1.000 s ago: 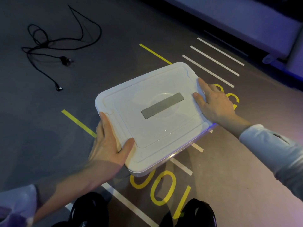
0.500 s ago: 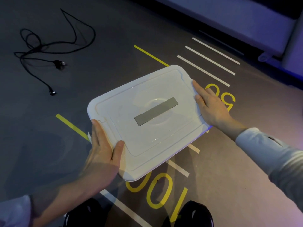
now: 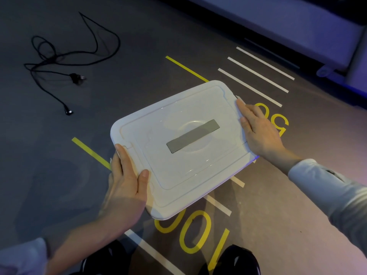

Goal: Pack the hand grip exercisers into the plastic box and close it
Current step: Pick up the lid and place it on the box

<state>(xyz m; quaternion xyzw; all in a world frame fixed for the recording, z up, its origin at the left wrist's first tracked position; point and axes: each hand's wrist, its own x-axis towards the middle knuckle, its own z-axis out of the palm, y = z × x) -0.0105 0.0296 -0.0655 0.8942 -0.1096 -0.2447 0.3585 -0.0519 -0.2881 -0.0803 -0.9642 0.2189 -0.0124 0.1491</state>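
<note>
A white plastic box (image 3: 178,175) sits on the floor with its lid on; a grey strip (image 3: 193,135) runs across the lid's middle. My left hand (image 3: 125,185) grips the lid's near-left edge, thumb on top and fingers along the side. My right hand (image 3: 258,132) lies on the lid's right edge, fingers pointing away from me. The box's inside is hidden by the lid, and no hand grip exercisers are in sight.
A tangled black cable (image 3: 65,62) lies on the grey floor at the far left. Yellow and white tape lines and yellow numbers (image 3: 198,235) mark the floor around the box. My black shoes (image 3: 236,261) are at the bottom. A pale bench edge (image 3: 297,26) runs along the far right.
My right hand slid from the lid's top outward to its right edge. The left hand kept its hold on the near-left edge. The view shifted slightly.
</note>
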